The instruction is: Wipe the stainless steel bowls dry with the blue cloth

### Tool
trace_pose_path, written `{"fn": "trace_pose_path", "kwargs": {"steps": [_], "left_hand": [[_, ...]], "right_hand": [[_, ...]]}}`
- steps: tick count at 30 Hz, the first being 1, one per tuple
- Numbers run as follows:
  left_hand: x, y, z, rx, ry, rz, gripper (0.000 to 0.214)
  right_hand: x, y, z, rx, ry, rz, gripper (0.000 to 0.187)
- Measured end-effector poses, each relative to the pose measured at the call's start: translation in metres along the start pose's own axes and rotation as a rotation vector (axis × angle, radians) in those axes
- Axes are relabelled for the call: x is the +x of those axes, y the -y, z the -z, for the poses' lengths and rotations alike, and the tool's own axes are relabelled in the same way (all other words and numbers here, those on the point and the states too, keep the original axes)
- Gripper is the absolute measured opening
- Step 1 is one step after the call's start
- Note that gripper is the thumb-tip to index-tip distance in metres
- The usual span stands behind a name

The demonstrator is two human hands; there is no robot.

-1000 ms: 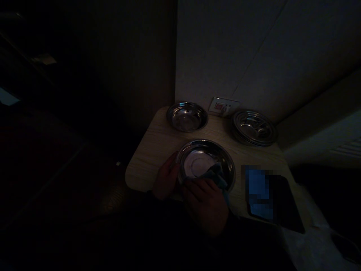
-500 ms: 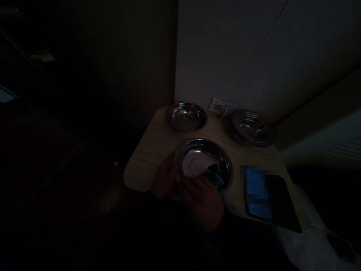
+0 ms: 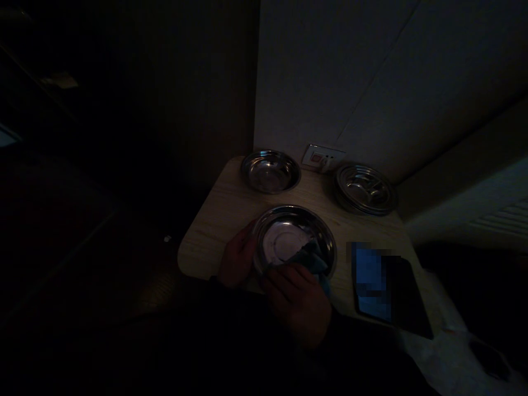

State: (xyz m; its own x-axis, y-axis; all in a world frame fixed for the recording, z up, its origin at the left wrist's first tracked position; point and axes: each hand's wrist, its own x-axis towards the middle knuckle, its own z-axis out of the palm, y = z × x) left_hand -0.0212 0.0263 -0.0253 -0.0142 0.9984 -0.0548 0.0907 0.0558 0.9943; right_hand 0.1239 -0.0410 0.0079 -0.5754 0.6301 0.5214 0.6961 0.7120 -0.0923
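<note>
A round steel bowl [image 3: 284, 242] with a shiny rim rests near the front of a small wooden table [image 3: 206, 242]. My left hand [image 3: 237, 257] grips the bowl's left edge. Bunched under the fingers of my right hand [image 3: 299, 302] is a dark teal cloth [image 3: 311, 261], pressed against the near rim and lying partly inside the bowl. The scene is very dark, so the fingertips of both hands are hard to make out.
Another steel bowl [image 3: 271, 171] stands at the back left of the table. A stack of divided steel plates [image 3: 365, 190] sits at the back right, near a wall socket [image 3: 324, 158]. Right of my hands lies a phone with a lit, blurred screen [image 3: 373, 286] in a dark cover.
My right hand has shifted slightly down along the near rim with the cloth, and more of the cloth shows inside the bowl. My left hand keeps its hold; the view has moved slightly.
</note>
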Motion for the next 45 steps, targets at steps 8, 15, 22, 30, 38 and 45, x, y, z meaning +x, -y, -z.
{"fn": "trace_pose_path", "kwargs": {"steps": [8,15,22,30,38,45], "left_hand": [[0.010,-0.007,0.002,-0.029,0.084,0.012,0.043],[0.008,-0.007,-0.001,0.076,-0.037,0.081,0.051],[-0.014,-0.008,-0.008,0.121,-0.053,0.145,0.061],[-0.010,-0.005,-0.008,0.052,-0.104,0.119,0.049],[-0.007,-0.004,-0.003,0.073,-0.122,0.020,0.040],[-0.006,-0.001,-0.003,-0.004,-0.145,0.080,0.044]], "right_hand": [[-0.034,-0.023,0.034,-0.022,0.136,0.047,0.025],[-0.052,-0.037,0.042,-0.052,0.139,0.052,0.028],[-0.044,-0.030,0.039,0.015,0.072,0.053,0.024],[-0.042,-0.035,0.042,-0.042,0.146,0.061,0.027],[-0.002,0.000,-0.004,-0.003,0.053,0.003,0.024],[-0.026,-0.021,0.022,-0.017,0.139,0.047,0.025]]}}
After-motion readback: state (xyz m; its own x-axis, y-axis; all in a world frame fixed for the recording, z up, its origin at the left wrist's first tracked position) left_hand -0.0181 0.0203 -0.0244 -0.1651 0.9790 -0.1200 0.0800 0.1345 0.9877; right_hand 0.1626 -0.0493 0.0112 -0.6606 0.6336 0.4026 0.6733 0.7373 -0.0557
